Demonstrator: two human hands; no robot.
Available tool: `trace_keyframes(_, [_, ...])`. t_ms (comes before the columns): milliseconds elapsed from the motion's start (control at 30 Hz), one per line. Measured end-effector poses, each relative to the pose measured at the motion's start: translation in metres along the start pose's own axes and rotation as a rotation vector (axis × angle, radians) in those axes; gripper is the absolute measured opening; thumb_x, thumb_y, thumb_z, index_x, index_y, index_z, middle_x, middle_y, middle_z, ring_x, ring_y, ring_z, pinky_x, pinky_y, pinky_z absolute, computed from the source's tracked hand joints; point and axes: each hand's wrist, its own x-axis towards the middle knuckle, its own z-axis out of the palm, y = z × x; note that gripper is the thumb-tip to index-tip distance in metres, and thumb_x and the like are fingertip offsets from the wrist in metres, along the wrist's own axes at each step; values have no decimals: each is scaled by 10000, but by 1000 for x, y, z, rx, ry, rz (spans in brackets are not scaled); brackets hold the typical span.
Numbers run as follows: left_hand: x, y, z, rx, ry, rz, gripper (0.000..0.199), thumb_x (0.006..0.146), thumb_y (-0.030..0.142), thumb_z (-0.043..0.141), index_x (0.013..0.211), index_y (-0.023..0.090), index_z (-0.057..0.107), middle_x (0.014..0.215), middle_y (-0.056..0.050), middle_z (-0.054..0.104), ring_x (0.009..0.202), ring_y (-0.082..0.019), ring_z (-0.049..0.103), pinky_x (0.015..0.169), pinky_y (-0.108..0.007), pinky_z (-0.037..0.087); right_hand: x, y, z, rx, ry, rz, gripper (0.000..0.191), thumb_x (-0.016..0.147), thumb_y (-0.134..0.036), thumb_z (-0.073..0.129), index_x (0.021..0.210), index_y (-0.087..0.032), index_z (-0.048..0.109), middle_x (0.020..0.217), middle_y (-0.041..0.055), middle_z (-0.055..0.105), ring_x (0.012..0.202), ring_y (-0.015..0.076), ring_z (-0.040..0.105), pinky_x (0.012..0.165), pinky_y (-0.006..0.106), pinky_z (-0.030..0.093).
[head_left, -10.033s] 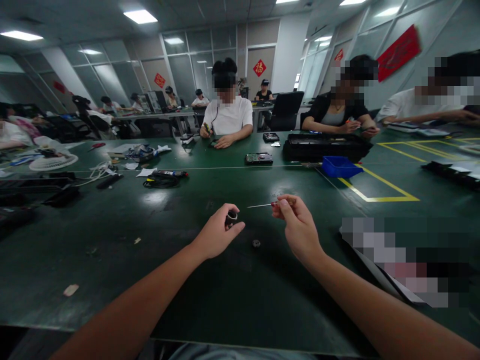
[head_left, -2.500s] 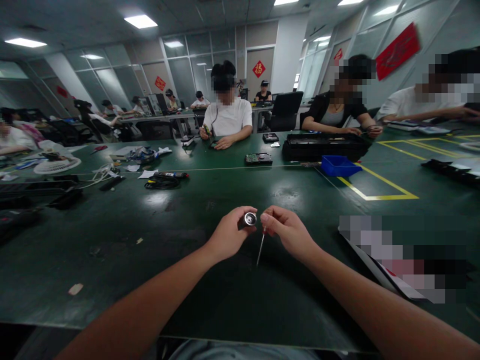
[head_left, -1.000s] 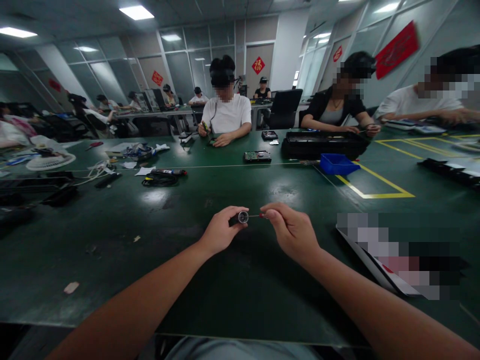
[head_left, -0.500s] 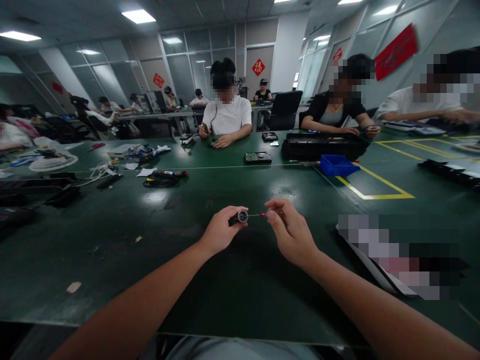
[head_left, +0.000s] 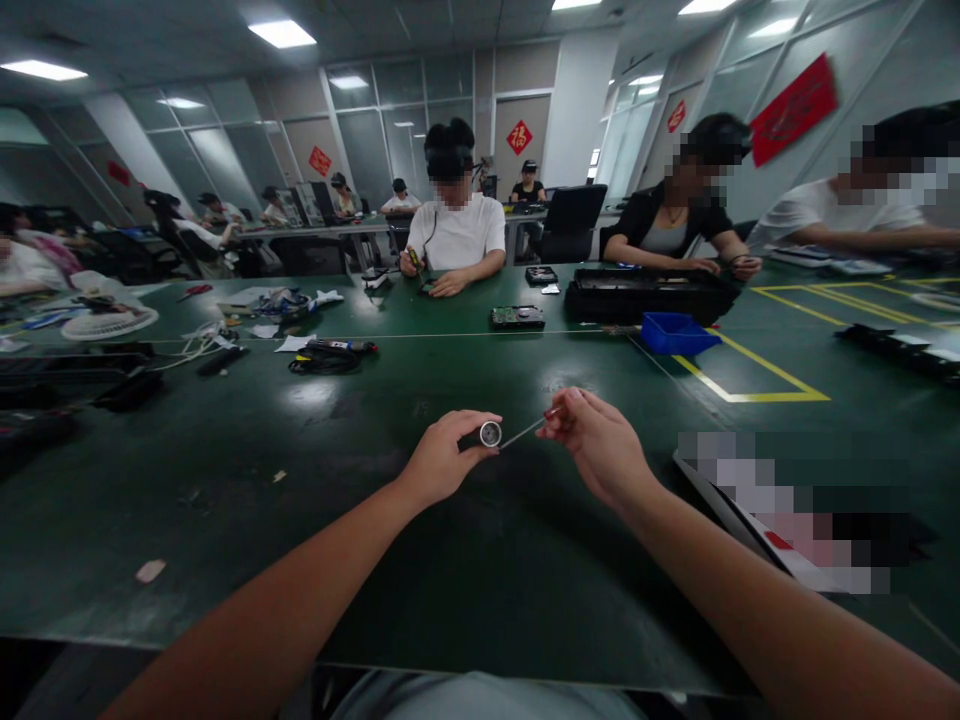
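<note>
A small round part with a silvery rim and dark inside (head_left: 490, 434) is gripped between the thumb and fingers of my left hand (head_left: 442, 458), its round face turned toward me. I cannot make out its exact kind. My right hand (head_left: 600, 445) is closed around the red handle of a thin screwdriver (head_left: 523, 432). The shaft slants down to the left, and its tip is at the lower right edge of the round part. Most of the handle is hidden by my fingers. Both hands are above the green table (head_left: 480, 590).
Beyond my hands lie a circuit board (head_left: 517, 317), a blue tray (head_left: 679, 333) and a long black casing (head_left: 651, 295). A coiled black cable (head_left: 334, 356) is at the left. A blurred flat item (head_left: 750, 520) lies to the right. Co-workers sit across the table.
My right hand has tilted the screwdriver from nearly level to a slant, handle end higher. The tip now sits lower on the round part. My left hand has hardly moved.
</note>
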Motion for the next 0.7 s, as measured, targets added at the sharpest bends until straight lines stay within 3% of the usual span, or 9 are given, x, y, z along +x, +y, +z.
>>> trace_keyframes(200, [0, 1, -3, 25, -4, -25, 389, 842, 179, 753, 1218, 249, 683, 1223, -48, 690, 1179, -236, 603, 1076, -418, 433, 2, 6, -3, -11, 50, -47, 288, 902, -517, 619, 900, -229, 630, 812, 18, 633, 730, 174, 620, 734, 376, 581])
trace_keyframes(467, [0, 4, -2, 62, -30, -28, 409, 839, 197, 767, 1234, 246, 675, 1199, -46, 697, 1151, -240, 607, 1055, -408, 443, -11, 0, -2, -396, 12, -261, 247, 993, -454, 507, 1015, -233, 614, 875, 40, 688, 797, 196, 663, 770, 380, 551])
trace_keyframes(700, [-1, -2, -1, 112, -8, -28, 412, 863, 222, 748, 1262, 252, 650, 1221, -33, 686, 1166, -231, 599, 1054, -409, 445, -16, -7, -1, -584, -60, -406, 219, 1016, -395, 468, 1071, -232, 604, 903, 44, 740, 843, 204, 713, 773, 358, 541])
